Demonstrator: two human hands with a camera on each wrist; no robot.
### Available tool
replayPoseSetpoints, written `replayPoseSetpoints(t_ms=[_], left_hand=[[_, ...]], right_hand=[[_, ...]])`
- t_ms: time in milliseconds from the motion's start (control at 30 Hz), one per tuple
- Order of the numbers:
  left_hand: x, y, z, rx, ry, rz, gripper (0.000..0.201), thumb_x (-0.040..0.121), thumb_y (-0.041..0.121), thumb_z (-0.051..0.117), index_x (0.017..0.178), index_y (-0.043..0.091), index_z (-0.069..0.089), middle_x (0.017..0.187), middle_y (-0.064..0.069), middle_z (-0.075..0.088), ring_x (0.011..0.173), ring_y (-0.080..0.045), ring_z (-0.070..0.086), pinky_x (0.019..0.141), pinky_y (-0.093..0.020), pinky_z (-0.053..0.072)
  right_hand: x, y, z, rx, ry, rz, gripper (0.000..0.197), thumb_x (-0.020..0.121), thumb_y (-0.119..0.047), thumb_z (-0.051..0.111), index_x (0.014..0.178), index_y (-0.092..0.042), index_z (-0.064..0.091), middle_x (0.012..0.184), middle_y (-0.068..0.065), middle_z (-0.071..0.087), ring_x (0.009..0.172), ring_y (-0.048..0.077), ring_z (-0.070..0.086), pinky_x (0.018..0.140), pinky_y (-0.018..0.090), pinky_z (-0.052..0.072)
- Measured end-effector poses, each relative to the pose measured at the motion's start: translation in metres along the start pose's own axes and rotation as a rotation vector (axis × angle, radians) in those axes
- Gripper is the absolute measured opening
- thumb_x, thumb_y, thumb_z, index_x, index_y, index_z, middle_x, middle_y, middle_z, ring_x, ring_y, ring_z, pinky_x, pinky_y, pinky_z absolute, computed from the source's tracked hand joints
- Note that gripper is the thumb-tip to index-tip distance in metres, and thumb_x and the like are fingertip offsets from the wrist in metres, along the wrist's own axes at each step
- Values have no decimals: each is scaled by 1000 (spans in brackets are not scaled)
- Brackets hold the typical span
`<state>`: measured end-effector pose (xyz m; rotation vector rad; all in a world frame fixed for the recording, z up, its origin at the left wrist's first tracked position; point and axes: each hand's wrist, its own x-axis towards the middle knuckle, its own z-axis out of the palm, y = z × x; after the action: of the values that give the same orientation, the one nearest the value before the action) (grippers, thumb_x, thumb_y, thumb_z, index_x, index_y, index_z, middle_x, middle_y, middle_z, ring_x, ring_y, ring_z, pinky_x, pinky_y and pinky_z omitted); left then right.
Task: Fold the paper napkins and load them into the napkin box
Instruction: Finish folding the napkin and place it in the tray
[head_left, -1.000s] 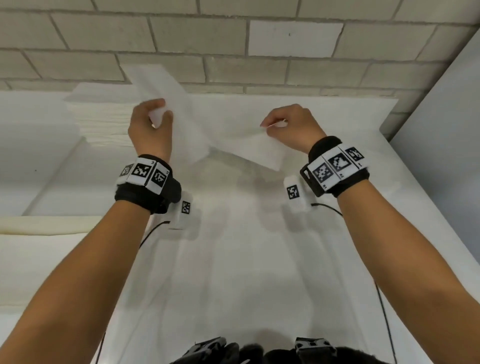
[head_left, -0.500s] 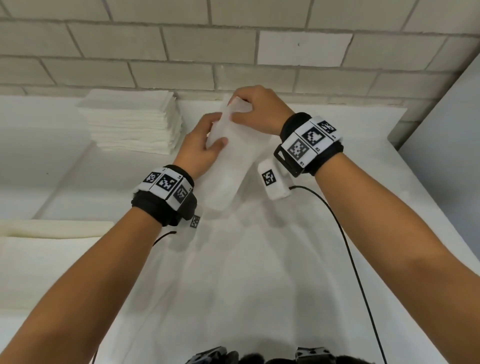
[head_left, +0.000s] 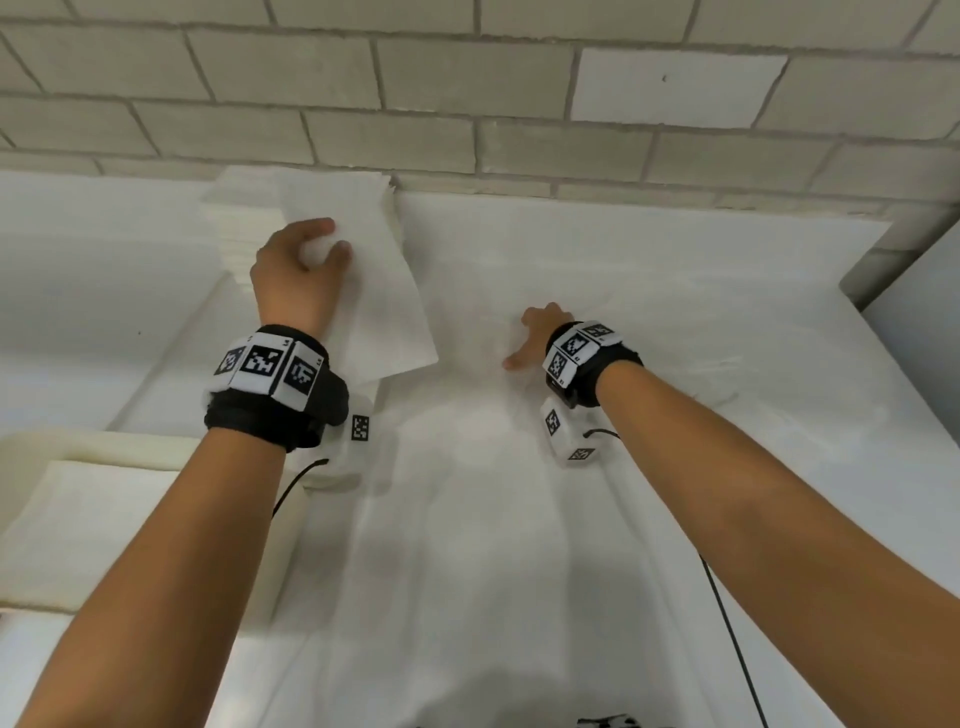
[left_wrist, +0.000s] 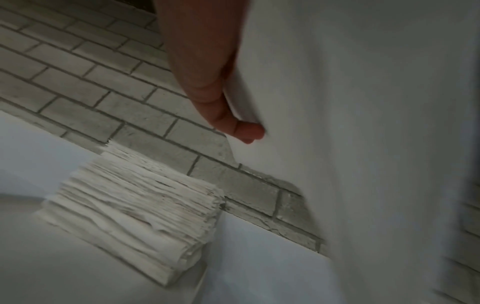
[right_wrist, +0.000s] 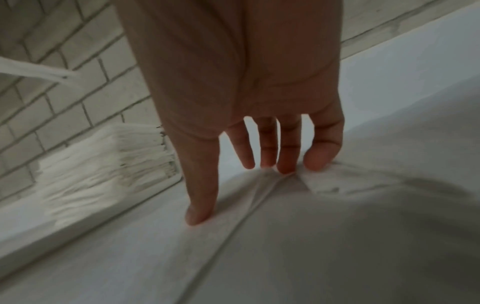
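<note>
My left hand (head_left: 327, 244) pinches the top of a folded white napkin (head_left: 384, 312), which hangs down over the table in front of the stack of unfolded napkins (head_left: 239, 223). In the left wrist view the thumb and fingers of that hand (left_wrist: 249, 131) grip the napkin (left_wrist: 363, 144) above the stack (left_wrist: 135, 209). My right hand (head_left: 535, 338) holds nothing; its straight, spread fingers (right_wrist: 285, 164) touch the white cloth. The cream napkin box (head_left: 104, 447) sits at the lower left with white napkins lying inside.
A wrinkled white cloth (head_left: 493, 519) covers the table. A brick wall (head_left: 467, 104) closes the back, with the stack (right_wrist: 103, 164) against it. A grey panel (head_left: 919, 312) stands at the right edge. Wrist-camera cables run along both forearms.
Both hands held the napkin spread, then came together to fold it. Now the right hand has let go and dropped to the cloth; the left has carried the folded napkin leftward.
</note>
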<state>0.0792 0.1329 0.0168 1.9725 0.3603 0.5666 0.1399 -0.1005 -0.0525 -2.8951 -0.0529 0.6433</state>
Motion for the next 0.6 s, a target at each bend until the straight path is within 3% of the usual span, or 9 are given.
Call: replayPoseSetpoints(t_ms=[100,200,367,433,500,533,600], left_hand=[[2,-2,0,47,-37,-4,34,84,25,66,118,22,61,128,0,57,118,-20,52,103,-33,40],[4,-5,3,109,-103,0,36,86,22,64,121,22,59,132,-1,53,124,-19,46,107,-32,36],[3,-5,15,184,-201,5,37,89,17,60,125,19,57,137,-3,49,129,-19,42,107,-25,32],[0,-5,21,214,-277,-1,34,90,15,58,124,19,58,137,-4,49,129,-20,42,106,-24,32],[-4,-5,26,227,-338,-13,32,92,14,56,123,18,60,137,-3,50,127,-20,44,102,-21,33],[-6,-4,28,234,-359,-15,31,92,14,55,122,17,61,136,-2,51,126,-20,45,100,-20,33],[-10,-3,31,240,-393,-12,29,93,17,54,121,16,62,135,-2,53,125,-20,47,98,-19,33]], right_hand=[[8,3,-3,118,-51,21,83,73,-41,76,138,-10,35,141,9,43,128,30,43,104,40,37],[9,10,-5,174,-86,54,84,72,-32,78,140,-9,34,141,8,44,127,31,44,102,39,38],[8,19,-8,261,-39,72,80,71,-20,80,137,-5,36,131,13,52,119,32,51,95,38,45],[6,26,-12,385,-54,48,69,74,-20,77,133,-4,44,123,12,58,107,26,58,79,27,50],[-3,34,-14,535,-24,-13,49,82,-19,71,126,-7,53,106,8,61,86,15,59,56,16,43],[-8,38,-15,593,10,-40,41,83,-19,69,121,-7,57,100,7,61,84,13,58,54,15,40],[-18,44,-20,682,50,-106,30,83,-19,69,110,-7,64,93,5,62,85,13,58,61,18,41]])
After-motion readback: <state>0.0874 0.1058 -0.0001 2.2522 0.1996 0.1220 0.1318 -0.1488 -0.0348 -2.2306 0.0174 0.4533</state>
